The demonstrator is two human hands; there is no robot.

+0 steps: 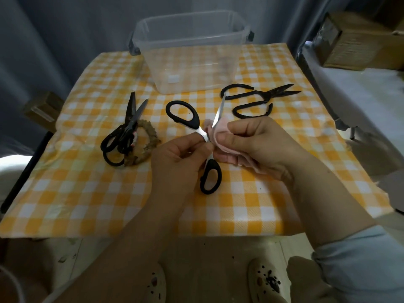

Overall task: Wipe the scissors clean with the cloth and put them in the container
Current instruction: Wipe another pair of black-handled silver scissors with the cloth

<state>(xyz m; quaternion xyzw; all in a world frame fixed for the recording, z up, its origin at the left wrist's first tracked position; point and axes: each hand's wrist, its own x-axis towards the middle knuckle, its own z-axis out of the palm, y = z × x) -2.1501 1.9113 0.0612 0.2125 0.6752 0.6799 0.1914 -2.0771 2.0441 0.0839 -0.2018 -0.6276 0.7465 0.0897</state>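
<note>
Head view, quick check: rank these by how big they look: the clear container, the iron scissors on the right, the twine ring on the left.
1. clear container: plainly largest, though it is farthest from the camera.
2. iron scissors: long, lying open.
3. twine ring: smallest; it is partly covered, but still clearly smaller.

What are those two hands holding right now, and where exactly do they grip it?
The left hand pinches the open black-handled scissors near the pivot; the right hand holds the pink cloth folded round one blade.
</note>
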